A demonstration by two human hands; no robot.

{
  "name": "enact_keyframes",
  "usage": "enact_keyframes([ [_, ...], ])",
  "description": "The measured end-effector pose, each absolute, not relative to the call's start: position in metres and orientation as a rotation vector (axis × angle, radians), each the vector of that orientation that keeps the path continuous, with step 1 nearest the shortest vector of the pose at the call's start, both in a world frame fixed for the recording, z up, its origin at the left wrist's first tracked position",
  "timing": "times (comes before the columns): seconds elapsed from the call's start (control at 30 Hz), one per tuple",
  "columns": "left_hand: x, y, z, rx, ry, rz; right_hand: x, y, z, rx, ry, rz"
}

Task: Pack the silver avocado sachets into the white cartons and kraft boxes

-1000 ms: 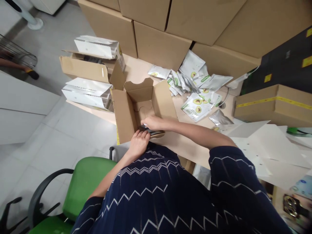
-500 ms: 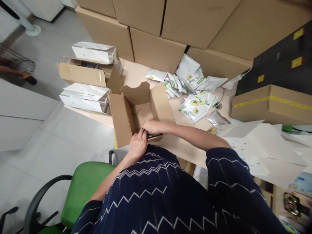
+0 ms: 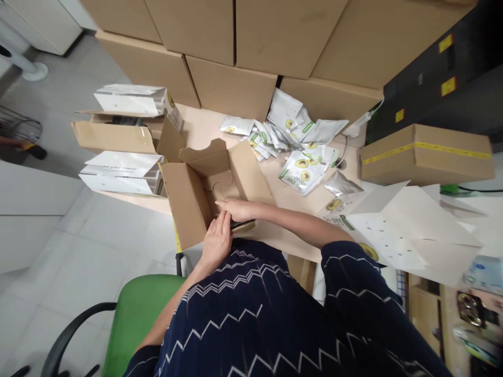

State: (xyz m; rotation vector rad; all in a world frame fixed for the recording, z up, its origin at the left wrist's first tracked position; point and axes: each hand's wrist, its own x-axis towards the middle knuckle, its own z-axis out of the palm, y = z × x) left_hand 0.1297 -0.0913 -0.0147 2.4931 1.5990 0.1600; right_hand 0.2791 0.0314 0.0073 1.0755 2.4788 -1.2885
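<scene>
Resting a straight-fingered left hand (image 3: pixel 217 236) and a half-hidden right hand (image 3: pixel 238 210) at the near edge of an open cardboard carton (image 3: pixel 186 201) on the bench (image 3: pixel 203 123), ideally pressing evenly, with neither hand's grip discernible.

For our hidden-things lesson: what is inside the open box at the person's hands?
The open box shows cardboard floor at its far end. The right hand reaches into the near end; it and the left hand cover whatever lies beneath them.

A packing workspace was seen. Cartons (image 3: pixel 231 86) were stacked along the far edge of the tabletop (image 3: pixel 200 124), pouches (image 3: pixel 301 170) heaped nearby.
</scene>
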Motion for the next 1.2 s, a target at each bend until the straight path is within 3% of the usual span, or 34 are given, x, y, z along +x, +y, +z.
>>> enact_keyframes([
  [0.13, 0.128, -0.091, -0.02, 2.52, 1.559, 0.133, 0.286, 0.029, 0.025, 1.037, 2.494, -1.381],
  [0.23, 0.127, -0.091, -0.022, 2.518, 1.57, 0.119, 0.306, 0.032, 0.047, 1.089, 2.628, -1.689],
  [0.33, 0.126, -0.092, -0.023, 2.515, 1.56, 0.12, 0.348, 0.049, 0.056, 1.678, 2.634, -1.981],
  [0.4, 0.126, -0.093, -0.023, 2.512, 1.553, 0.126, 0.384, 0.067, 0.044, 2.363, 2.442, -1.774],
  [0.5, 0.126, -0.093, -0.023, 2.51, 1.553, 0.136, 0.434, 0.092, 0.003, 2.969, 1.795, -0.975],
  [0.57, 0.127, -0.093, -0.023, 2.517, 1.551, 0.135, 0.456, 0.102, -0.03, 3.01, 1.263, -0.756],
  [0.7, 0.127, -0.093, -0.022, 2.519, 1.56, 0.108, 0.464, 0.107, -0.081, 2.969, 0.834, -0.798],
  [0.93, 0.128, -0.092, -0.019, 2.52, 1.566, 0.102, 0.427, 0.087, -0.099, 2.775, 1.151, -0.678],
  [1.2, 0.128, -0.092, -0.018, 2.494, 1.555, 0.088, 0.419, 0.021, -0.056, 2.549, 1.703, -0.576],
])
